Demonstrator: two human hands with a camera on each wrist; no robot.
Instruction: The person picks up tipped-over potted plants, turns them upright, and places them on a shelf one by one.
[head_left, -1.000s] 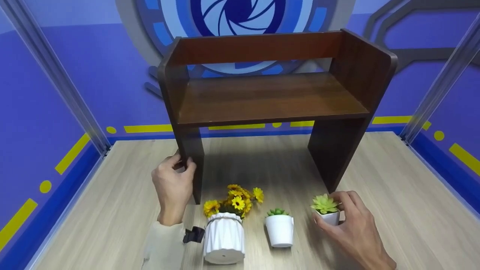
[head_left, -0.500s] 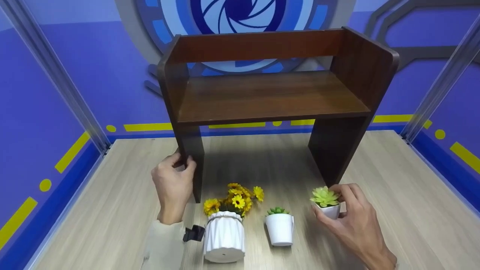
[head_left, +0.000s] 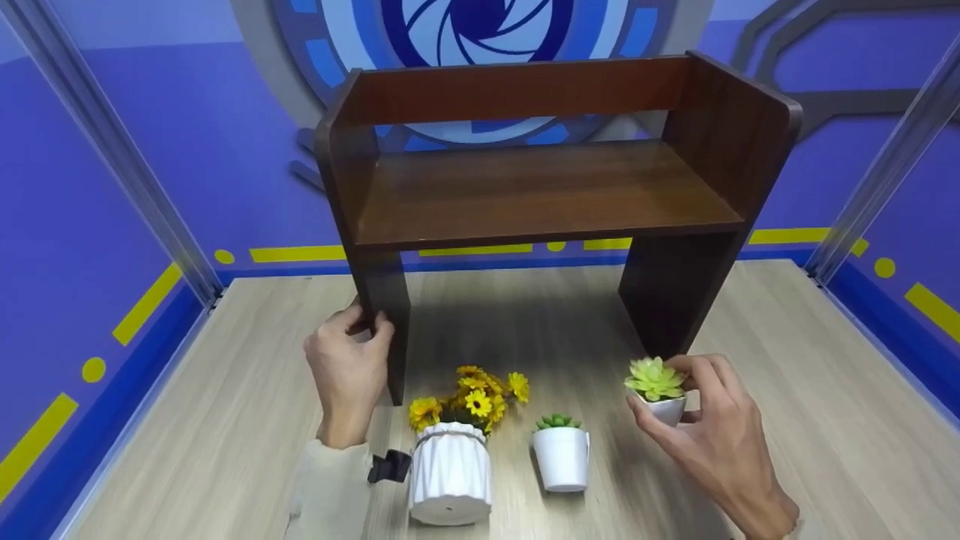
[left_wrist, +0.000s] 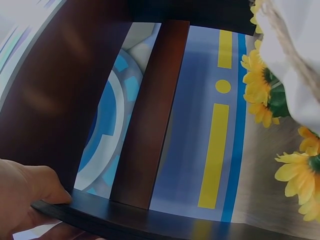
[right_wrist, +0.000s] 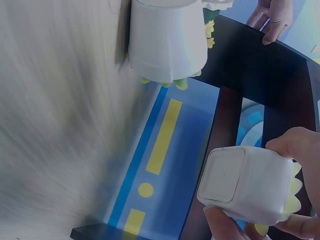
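Observation:
My left hand (head_left: 347, 375) grips the front edge of the left side panel of a dark brown wooden shelf (head_left: 547, 191), thumb inside and fingers outside. With thumb and fingers, my right hand (head_left: 712, 427) holds a small white pot with a light green succulent (head_left: 655, 381), raised off the table near the shelf's right leg. Its squarish white base (right_wrist: 225, 175) faces the right wrist camera. Between the hands are a ribbed white vase of yellow flowers (head_left: 450, 476) and a white pot with a darker green succulent (head_left: 562, 457).
The shelf stands on a light wood table (head_left: 225, 420), with an open space beneath its board. Blue-purple walls with yellow marks (head_left: 296, 255) enclose the table at the back and sides. A black strap piece (head_left: 390, 466) sticks out from the left sleeve towards the vase.
My right hand has lifted the light green succulent pot upward and slightly forward, towards the shelf's right leg. The left hand keeps its grip on the side panel.

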